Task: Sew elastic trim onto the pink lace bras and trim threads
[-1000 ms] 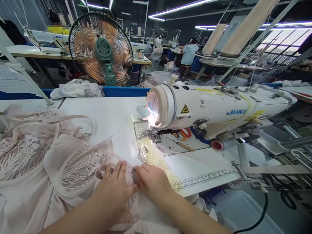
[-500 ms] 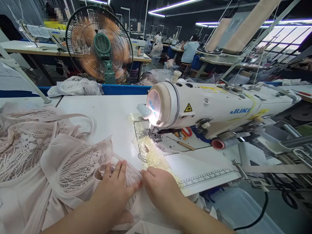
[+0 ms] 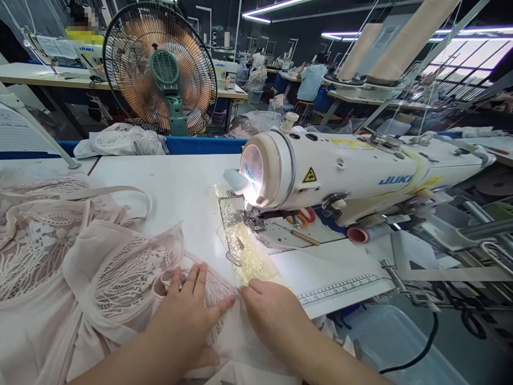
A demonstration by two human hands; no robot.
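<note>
Pale pink lace garments (image 3: 128, 267), which look like bras, lie heaped across the left of the white table (image 3: 176, 182). My left hand (image 3: 186, 315) rests flat on a lace panel (image 3: 218, 291) of the nearest one, its fingers stretched out and slightly apart. Just to its right, my right hand (image 3: 276, 315) is closed, pinching the edge of this lace garment near the left thumb; its fingertips are partly hidden. Beyond both hands stands a white sewing machine (image 3: 320, 168), its lamp lit over the presser foot (image 3: 252, 220).
Yellowish clear tape (image 3: 250, 254) covers the machine bed. Orange-handled scissors (image 3: 296, 220) and a wooden-handled awl (image 3: 304, 238) lie beneath the machine arm. A printed ruler (image 3: 340, 289) runs along the table edge. Behind are a large fan (image 3: 164, 69) and seated people.
My right hand has shifted slightly right, away from my left thumb, still pinching the fabric edge. The left hand stays nearly in place. The view has moved a little.
</note>
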